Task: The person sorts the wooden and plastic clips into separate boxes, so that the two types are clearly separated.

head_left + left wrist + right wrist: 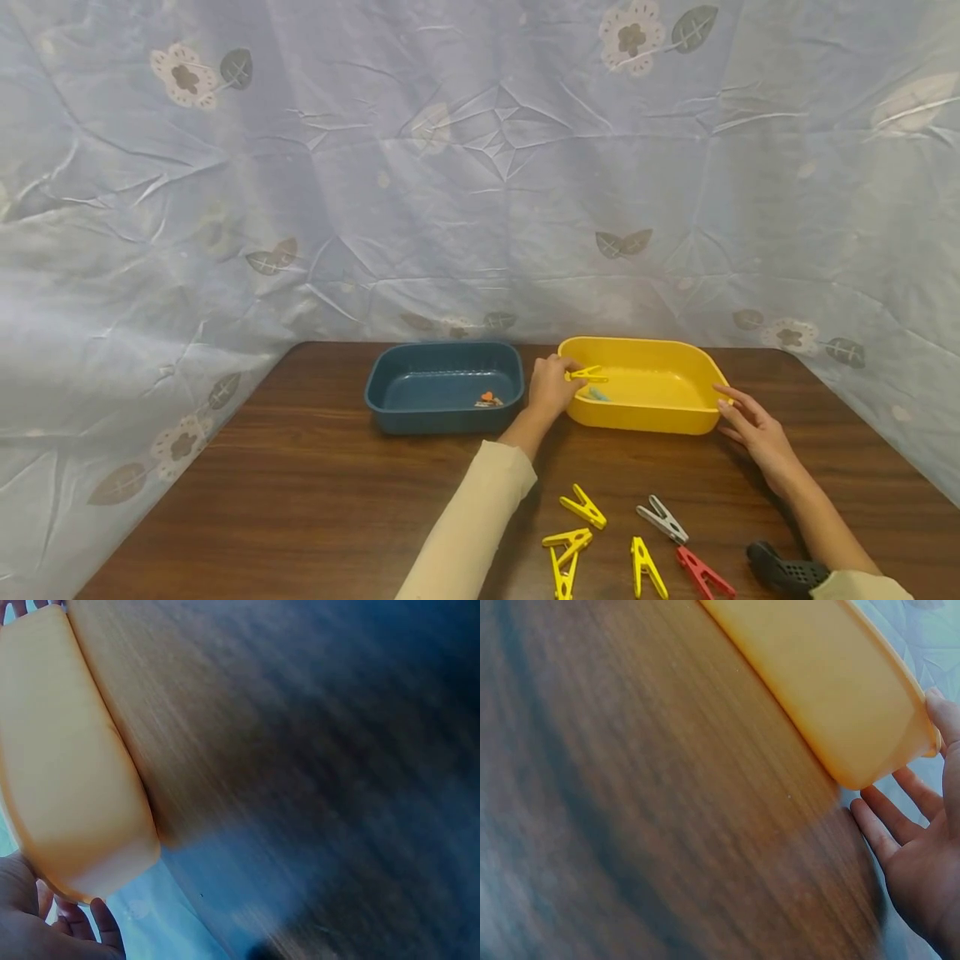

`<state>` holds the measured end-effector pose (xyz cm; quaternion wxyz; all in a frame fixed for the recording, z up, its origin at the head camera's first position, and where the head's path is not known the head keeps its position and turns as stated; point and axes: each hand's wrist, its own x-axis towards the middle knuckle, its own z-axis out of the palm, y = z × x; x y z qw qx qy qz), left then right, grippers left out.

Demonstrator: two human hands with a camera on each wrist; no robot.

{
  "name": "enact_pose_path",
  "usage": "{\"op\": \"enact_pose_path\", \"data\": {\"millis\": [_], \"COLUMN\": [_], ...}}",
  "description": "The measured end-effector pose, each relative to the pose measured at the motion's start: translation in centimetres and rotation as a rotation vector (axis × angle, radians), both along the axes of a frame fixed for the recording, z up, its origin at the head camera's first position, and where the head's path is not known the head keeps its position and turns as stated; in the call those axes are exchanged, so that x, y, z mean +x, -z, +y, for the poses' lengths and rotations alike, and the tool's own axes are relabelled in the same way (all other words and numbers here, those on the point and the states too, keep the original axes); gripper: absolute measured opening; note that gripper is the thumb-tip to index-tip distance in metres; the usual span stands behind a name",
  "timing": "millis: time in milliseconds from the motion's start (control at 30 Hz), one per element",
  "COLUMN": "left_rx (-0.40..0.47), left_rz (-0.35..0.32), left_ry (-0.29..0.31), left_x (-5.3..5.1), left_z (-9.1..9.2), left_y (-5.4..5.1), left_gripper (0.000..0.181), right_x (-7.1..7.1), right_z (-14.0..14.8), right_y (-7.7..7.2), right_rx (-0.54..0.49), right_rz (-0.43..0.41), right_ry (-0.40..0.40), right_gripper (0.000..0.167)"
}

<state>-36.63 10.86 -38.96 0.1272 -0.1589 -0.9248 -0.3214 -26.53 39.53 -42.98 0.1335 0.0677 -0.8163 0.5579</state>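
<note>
A yellow basin [641, 419] stands at the back right of the table, with a hand at each end. My left hand [553, 385] grips its left end, fingers over the rim; in the left wrist view its fingers curl near the basin's end. A yellow clothespin [588, 375] is right by those fingertips; whether they touch it I cannot tell. A light-blue piece [597, 394] lies inside. My right hand [761, 433] holds the right end by the rim, thumb [943, 716] against it and the other fingers spread below.
A dark blue basin [442, 422] with small orange and white pieces [489, 400] stands left of the yellow one. Nearer lie several yellow clothespins [583, 507], a grey one [663, 520] and a red one [705, 573]. A black perforated object [783, 571] is by the right forearm. Patterned cloth [480, 208] hangs behind.
</note>
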Motion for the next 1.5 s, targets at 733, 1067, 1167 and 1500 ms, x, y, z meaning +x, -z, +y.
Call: {"op": "enact_pose_path", "data": {"millis": [733,1067,1167,1500], "left_rx": [0.001,-0.018,-0.027,-0.073], "left_rz": [0.012,0.058,0.066,0.102], "left_ry": [0.016,0.034,0.055,0.237], "left_x": [0.4,-0.1,-0.1,0.6], "left_z": [-0.2,-0.2,-0.4,-1.8], "left_y": [0.6,0.1,0.1,-1.6], "left_gripper": [0.023,0.03,0.029,0.033], "right_x": [0.3,0.0,0.0,-0.1], "right_z": [-0.1,0.1,0.1,0.3], "right_y": [0.5,-0.1,-0.2,0.1], "right_rx": [-0.01,-0.011,-0.011,-0.008], "right_rz": [-0.015,-0.004,-0.01,-0.006], "right_ry": [0.005,0.0,0.0,-0.006], "right_gripper": [0.05,0.048,0.048,0.048]}}
